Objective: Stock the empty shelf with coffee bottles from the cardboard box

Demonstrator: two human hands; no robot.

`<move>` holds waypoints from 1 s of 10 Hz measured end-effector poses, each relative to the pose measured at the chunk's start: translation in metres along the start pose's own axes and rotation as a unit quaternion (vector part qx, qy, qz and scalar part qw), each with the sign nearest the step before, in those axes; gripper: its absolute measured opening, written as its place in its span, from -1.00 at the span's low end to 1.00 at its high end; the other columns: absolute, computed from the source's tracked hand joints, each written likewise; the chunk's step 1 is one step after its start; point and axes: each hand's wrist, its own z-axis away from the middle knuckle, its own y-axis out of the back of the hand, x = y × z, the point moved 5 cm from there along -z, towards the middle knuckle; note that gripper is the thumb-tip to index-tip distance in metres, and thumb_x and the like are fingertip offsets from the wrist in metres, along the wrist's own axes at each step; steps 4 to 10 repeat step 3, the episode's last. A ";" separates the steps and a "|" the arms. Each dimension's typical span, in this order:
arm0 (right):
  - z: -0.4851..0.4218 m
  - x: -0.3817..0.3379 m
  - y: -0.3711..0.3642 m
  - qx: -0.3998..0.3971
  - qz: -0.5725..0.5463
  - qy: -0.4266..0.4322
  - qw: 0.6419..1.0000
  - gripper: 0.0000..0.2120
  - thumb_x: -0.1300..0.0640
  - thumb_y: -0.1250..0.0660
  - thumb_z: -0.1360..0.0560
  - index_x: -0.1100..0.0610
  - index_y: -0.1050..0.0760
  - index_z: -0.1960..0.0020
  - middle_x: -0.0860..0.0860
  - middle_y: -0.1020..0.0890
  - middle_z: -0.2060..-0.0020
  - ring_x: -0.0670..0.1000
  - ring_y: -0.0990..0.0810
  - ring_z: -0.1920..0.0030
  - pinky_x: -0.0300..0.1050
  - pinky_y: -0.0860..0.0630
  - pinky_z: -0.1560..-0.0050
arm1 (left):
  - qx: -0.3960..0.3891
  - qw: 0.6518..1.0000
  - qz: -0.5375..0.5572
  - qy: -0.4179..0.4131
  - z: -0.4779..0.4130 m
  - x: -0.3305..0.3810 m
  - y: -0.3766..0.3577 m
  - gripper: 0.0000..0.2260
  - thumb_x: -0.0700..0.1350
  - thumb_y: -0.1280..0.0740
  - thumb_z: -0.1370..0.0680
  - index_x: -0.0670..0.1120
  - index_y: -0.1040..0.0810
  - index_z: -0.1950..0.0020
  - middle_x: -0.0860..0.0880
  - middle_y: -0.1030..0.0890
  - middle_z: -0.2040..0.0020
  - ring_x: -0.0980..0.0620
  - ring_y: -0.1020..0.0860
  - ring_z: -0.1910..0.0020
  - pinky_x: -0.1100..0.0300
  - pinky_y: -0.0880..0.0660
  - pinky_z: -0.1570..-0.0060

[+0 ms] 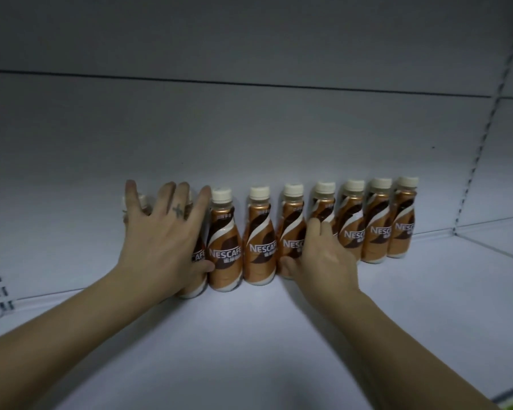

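No grip is closed on anything: the left hand [160,241] is spread flat, fingers apart, against the leftmost coffee bottles [224,244], while the right hand [323,255] is pressed loosely, fingers bent, against bottles mid-row. From the bare front of the shelf [249,335], both forearms are seen reaching in. Behind them a single upright row of capped bottles is lined up along the back panel [249,128], most touching or just apart. The row appears to be being squared up; even, low pressure on the bottle bodies is advised, so none is tipped. The cardboard box is not in view.
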 end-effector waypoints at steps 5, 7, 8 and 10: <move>0.000 0.028 0.058 0.020 0.019 0.029 0.999 -0.20 -0.23 -0.38 -0.39 0.07 -0.16 -0.48 0.02 -0.39 -0.37 0.04 -0.38 -0.36 -0.06 -0.36 -0.29 | 0.100 0.980 0.142 -0.098 -0.013 0.051 0.045 -0.30 0.30 -0.33 -0.38 -0.15 -0.42 -0.35 -0.17 -0.53 -0.28 -0.18 -0.47 -0.27 -0.12 -0.28 -0.36; 0.000 0.028 0.058 0.020 0.019 0.029 0.999 -0.20 -0.23 -0.38 -0.39 0.07 -0.16 -0.48 0.02 -0.39 -0.37 0.04 -0.38 -0.36 -0.06 -0.36 -0.29 | 0.100 0.980 0.142 -0.098 -0.013 0.051 0.045 -0.30 0.30 -0.33 -0.38 -0.15 -0.42 -0.35 -0.17 -0.53 -0.28 -0.18 -0.47 -0.27 -0.12 -0.28 -0.36; 0.000 0.028 0.058 0.020 0.019 0.029 0.999 -0.20 -0.23 -0.38 -0.39 0.07 -0.16 -0.48 0.02 -0.39 -0.37 0.04 -0.38 -0.36 -0.06 -0.36 -0.29 | 0.100 0.980 0.142 -0.098 -0.013 0.051 0.045 -0.30 0.30 -0.33 -0.38 -0.15 -0.42 -0.35 -0.17 -0.53 -0.28 -0.18 -0.47 -0.27 -0.12 -0.28 -0.36; 0.000 0.028 0.058 0.020 0.019 0.029 0.999 -0.20 -0.23 -0.38 -0.39 0.07 -0.16 -0.48 0.02 -0.39 -0.37 0.04 -0.38 -0.36 -0.06 -0.36 -0.29 | 0.100 0.980 0.142 -0.098 -0.013 0.051 0.045 -0.30 0.30 -0.33 -0.38 -0.15 -0.42 -0.35 -0.17 -0.53 -0.28 -0.18 -0.47 -0.27 -0.12 -0.28 -0.36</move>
